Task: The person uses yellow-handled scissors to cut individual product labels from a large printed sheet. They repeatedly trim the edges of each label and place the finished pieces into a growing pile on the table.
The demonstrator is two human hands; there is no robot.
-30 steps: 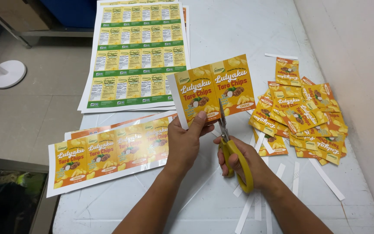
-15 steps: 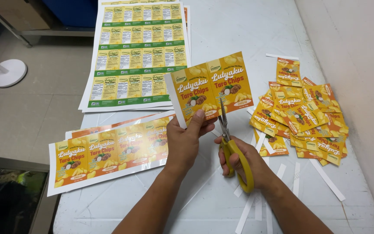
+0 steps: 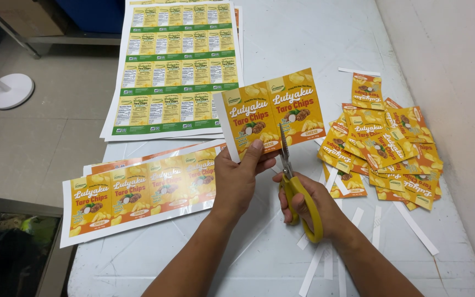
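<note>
Head view: a glossy printed strip of two yellow-orange labels, flat card-like paper with a white left margin, is pinched at its lower edge by the left hand, thumb on top, fingers closed beneath. It is held up above the white tabletop, near the middle. Yellow-handled scissors are gripped by the right hand, fingers curled through the loops; the thin metal blades are entered into the strip's lower edge between the two labels.

A longer uncut strip of the same labels, rectangular with a white border, is laid flat left of the left hand, a second strip partly seen under it. A large sheet of green-and-yellow labels, gridded in rows, is laid further back. A loose, overlapping pile of cut single labels is spread on the right. Narrow white paper offcuts, long and straight, are scattered around the right forearm. The tabletop looks smooth, lightly scuffed.
</note>
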